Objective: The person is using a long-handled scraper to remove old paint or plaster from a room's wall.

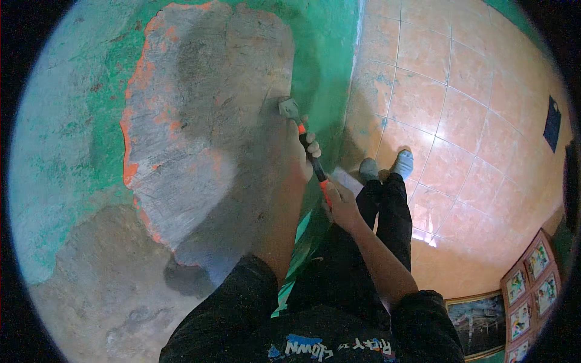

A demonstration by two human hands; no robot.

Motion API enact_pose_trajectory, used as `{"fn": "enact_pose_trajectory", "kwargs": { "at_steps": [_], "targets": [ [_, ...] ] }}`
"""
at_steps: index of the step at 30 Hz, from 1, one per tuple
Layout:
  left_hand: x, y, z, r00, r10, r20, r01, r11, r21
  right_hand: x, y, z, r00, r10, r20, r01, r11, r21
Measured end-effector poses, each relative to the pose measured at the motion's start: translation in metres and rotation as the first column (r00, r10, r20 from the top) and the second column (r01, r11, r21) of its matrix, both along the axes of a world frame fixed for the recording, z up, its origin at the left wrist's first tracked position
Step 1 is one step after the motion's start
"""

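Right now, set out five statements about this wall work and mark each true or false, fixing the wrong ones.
1. The left hand and the right hand both hold the scraper. True.
2. The right hand is nearer the blade. False: the left hand is nearer.
3. The scraper's handle is all white. False: it is black and orange.
4. Green paint shows beside the grey patch on the wall. True.
5. The person's feet are bare. False: grey socks cover them.

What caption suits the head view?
Left hand and right hand grip a scraper at a grey patch on a green wall.
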State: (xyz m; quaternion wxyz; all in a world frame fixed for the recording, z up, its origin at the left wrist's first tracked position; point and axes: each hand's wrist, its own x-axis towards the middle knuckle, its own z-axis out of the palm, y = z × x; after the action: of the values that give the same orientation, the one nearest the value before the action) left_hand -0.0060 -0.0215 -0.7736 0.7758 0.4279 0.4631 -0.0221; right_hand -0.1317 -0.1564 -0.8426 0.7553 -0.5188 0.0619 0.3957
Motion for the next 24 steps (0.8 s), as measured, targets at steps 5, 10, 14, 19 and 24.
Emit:
{"fn": "enact_pose_trajectory", "kwargs": {
  "at_steps": [5, 10, 14, 19, 24],
  "targets": [
    [-0.007, -0.002, 0.003, 0.999, -0.014, -0.041, 0.015, 0.999, 0.031, -0.005, -0.003, 0.003, 0.988, 0.012, -0.152, -0.011, 1.000, 0.009],
    [0.006, -0.001, 0.001, 0.999, 0.000, -0.033, 0.000, 1.000, 0.007, 0.028, -0.007, 0.022, 0.924, 0.072, -0.374, -0.066, 0.997, 0.030],
    [-0.008, 0.001, -0.007, 1.000, 0.007, -0.016, -0.007, 1.000, -0.020, -0.001, -0.002, -0.006, 1.000, 0.010, -0.019, -0.011, 0.996, -0.091],
    [0.003, 0.001, -0.016, 1.000, -0.020, -0.003, 0.020, 1.000, 0.016, -0.007, -0.001, -0.028, 0.968, 0.118, 0.220, -0.082, 0.982, -0.168],
    [0.013, 0.001, -0.005, 0.998, -0.053, 0.030, 0.051, 0.996, 0.072, 0.031, -0.004, 0.016, 0.977, 0.059, -0.205, -0.060, 0.998, 0.002]
  ]
}}
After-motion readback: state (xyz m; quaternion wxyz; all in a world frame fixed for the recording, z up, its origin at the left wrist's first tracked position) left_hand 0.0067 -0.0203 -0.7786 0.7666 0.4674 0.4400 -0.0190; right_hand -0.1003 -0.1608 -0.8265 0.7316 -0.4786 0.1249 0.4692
